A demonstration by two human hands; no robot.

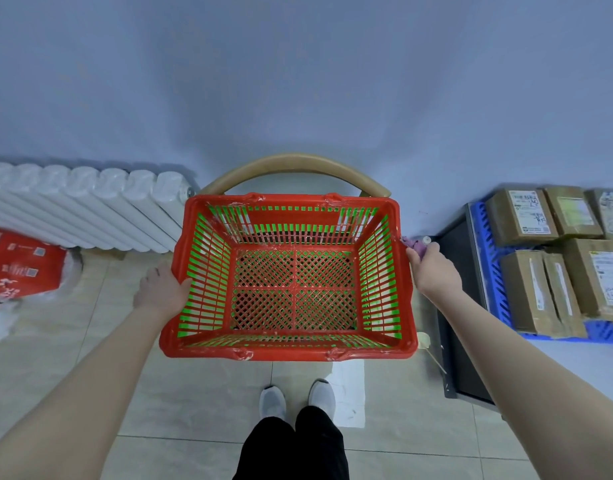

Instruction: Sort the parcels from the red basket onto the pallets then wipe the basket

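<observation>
The red basket (pixel 287 348) sits in front of me on a wooden chair, and nothing lies inside it. My left hand (pixel 161 289) grips its left rim, thumb over the edge. My right hand (pixel 433 268) is at the right rim and holds a crumpled purple cloth (pixel 415 244) against the rim's upper corner. Several brown cardboard parcels (pixel 521 216) lie on a blue pallet (pixel 488 265) at the right.
A white radiator (pixel 83 206) stands along the wall at the left. A red and white bag (pixel 17 271) lies on the floor below it. The chair's curved wooden back (pixel 294 166) rises behind the basket. A dark platform (pixel 460 327) borders the pallet. My feet stand on tile.
</observation>
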